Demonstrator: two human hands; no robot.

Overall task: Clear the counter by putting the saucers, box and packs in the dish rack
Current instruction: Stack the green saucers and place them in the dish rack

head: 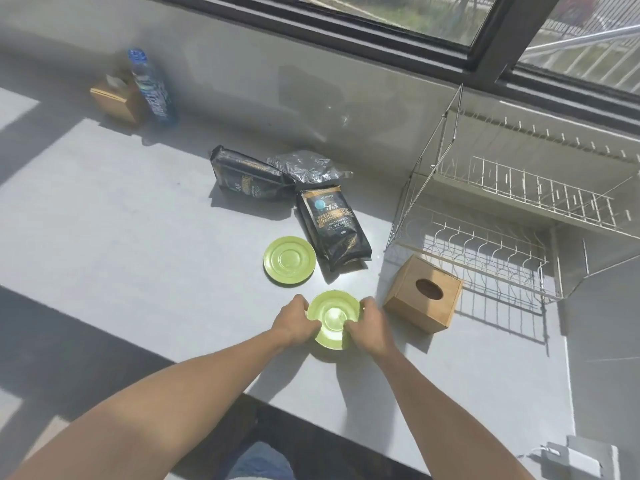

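Observation:
A green saucer (332, 315) is near the counter's front, tilted and lifted slightly above its shadow. My left hand (294, 322) grips its left rim and my right hand (369, 325) grips its right rim. A second green saucer (289, 259) lies flat just behind it. A wooden box (424, 294) with an oval hole stands to the right, in front of the wire dish rack (485, 244). Two black packs (332, 230) (247, 176) and a silver foil pack (306, 166) lie behind the saucers.
The grey counter (138, 237) runs along a wall under a window. At the back left stand a blue bottle (154, 88) and another wooden box (116, 98). A white charger (575, 460) lies at the front right corner.

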